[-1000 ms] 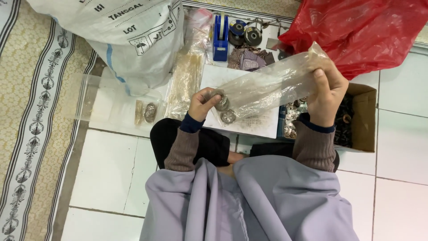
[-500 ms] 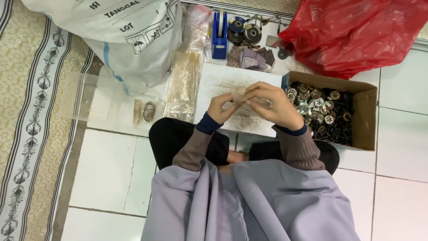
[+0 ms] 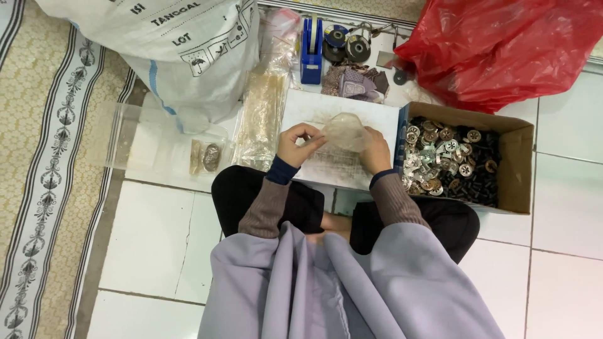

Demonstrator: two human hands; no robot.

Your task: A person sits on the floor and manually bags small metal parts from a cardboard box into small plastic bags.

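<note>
Clear plastic bag (image 3: 342, 130), one, pinched between two hands, left (image 3: 298, 144) and right (image 3: 375, 150).

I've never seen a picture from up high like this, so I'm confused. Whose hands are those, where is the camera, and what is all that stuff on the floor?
The camera sits on a person's head and looks straight down, so you see their own lap and arms. They sit cross-legged on a white tiled floor. The left hand and the right hand together hold a small clear plastic bag above a white board. To the right is a cardboard box full of small metal and black parts. Further away lie a red plastic bag, a blue tape dispenser, a big white sack and a stack of clear bags.
</note>
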